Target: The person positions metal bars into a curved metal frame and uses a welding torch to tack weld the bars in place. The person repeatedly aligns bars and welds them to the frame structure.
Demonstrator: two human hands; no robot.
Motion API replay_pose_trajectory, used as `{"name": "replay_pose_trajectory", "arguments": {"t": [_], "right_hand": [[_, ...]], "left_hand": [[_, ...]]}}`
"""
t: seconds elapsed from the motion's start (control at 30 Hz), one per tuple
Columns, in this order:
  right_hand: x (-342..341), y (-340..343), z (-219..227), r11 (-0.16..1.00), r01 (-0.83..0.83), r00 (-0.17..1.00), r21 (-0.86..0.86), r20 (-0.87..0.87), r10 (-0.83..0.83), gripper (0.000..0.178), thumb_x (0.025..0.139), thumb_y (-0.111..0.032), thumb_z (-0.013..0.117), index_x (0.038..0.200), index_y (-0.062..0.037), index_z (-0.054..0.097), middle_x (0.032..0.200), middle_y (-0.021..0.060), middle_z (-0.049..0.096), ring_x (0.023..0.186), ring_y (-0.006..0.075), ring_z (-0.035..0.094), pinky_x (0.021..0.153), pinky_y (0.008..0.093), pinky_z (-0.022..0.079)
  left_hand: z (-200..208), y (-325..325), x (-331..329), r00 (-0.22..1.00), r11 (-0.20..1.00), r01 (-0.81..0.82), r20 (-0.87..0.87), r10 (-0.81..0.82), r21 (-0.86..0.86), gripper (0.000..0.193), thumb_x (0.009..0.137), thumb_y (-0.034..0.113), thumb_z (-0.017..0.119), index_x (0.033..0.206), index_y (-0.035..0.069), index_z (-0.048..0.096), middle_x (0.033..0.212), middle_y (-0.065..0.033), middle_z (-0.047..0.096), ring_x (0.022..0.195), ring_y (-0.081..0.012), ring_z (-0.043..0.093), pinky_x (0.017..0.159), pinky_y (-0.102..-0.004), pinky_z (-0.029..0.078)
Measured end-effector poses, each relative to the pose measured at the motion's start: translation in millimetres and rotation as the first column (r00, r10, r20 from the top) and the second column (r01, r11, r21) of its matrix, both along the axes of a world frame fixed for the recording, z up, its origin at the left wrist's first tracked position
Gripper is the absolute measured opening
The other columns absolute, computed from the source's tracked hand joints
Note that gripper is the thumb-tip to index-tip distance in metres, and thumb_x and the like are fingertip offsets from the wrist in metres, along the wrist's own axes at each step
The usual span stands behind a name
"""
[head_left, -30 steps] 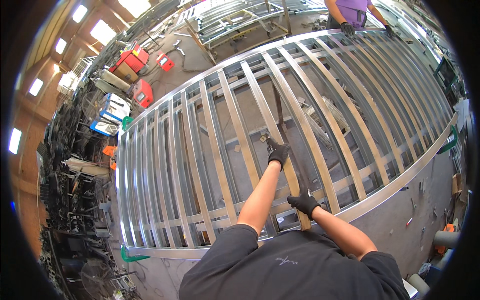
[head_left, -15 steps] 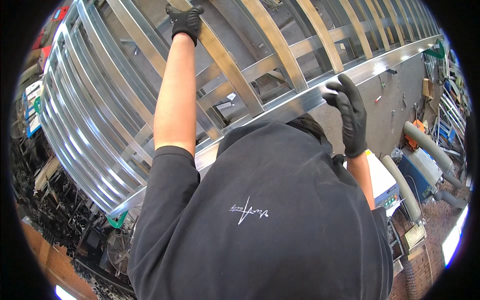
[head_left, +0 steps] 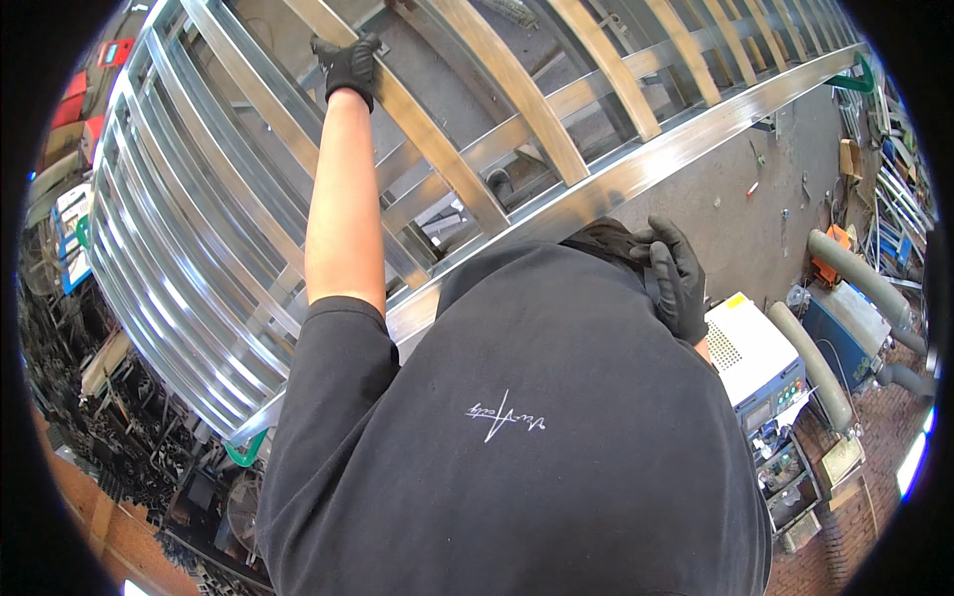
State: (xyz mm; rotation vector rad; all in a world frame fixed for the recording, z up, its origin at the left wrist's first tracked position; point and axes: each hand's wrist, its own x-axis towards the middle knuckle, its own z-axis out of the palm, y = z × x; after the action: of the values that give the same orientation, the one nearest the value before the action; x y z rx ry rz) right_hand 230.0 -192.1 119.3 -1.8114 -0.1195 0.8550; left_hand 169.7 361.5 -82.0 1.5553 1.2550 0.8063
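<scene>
Two gloved hands, left hand [head_left: 347, 62] outstretched gripping metal bar [head_left: 437, 149], right hand [head_left: 678, 278] raised, released.

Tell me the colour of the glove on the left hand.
Black, seen best in the head view: the left hand rests on a silver metal bar.

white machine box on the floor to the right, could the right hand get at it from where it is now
Probably yes. The right hand, gloved and open, hangs by the frame's long edge rail, free of it and holding nothing. The white machine box shows just beside it with nothing between, though it looks lower, so some bending seems needed.
</scene>
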Motion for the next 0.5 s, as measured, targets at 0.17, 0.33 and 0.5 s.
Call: {"name": "replay_pose_trajectory", "arguments": {"t": [0.17,0.33,0.5], "right_hand": [[22,-30,-10,0.998,-0.03,0.996,0.059,0.086,0.025,0.042,0.117,-0.026,0.061,0.15,0.0001,0.062,0.12,0.0065,0.072,0.106,0.0162,0.069,0.098,0.0314,0.057],[95,-47,10,0.987,0.119,0.969,0.107,0.205,-0.139,0.038,0.116,-0.023,0.063,0.143,0.0022,0.066,0.115,0.0072,0.075,0.103,0.015,0.072,0.096,0.032,0.059],[221,-52,-7,0.971,0.182,0.896,0.156,0.38,-0.229,0.037,0.114,-0.02,0.066,0.143,0.003,0.066,0.114,0.0083,0.075,0.106,0.016,0.072,0.097,0.0319,0.059]], "left_hand": [[-33,16,-10,0.966,0.977,0.203,-0.151,-0.21,-0.059,0.064,0.093,0.018,0.074,0.154,0.011,0.058,0.156,-0.0152,0.059,0.144,-0.0337,0.053,0.125,-0.0458,0.031],[-52,18,-24,0.922,0.97,0.244,-0.31,-0.233,-0.002,0.055,0.103,0.022,0.069,0.156,0.013,0.059,0.167,-0.0149,0.052,0.156,-0.0334,0.044,0.135,-0.0451,0.021],[-7,-79,-44,0.963,0.918,0.126,-0.269,-0.022,0.376,0.074,0.1,0.021,0.078,0.164,0.005,0.045,0.171,-0.0203,0.044,0.159,-0.0346,0.04,0.134,-0.0475,0.025]]}}
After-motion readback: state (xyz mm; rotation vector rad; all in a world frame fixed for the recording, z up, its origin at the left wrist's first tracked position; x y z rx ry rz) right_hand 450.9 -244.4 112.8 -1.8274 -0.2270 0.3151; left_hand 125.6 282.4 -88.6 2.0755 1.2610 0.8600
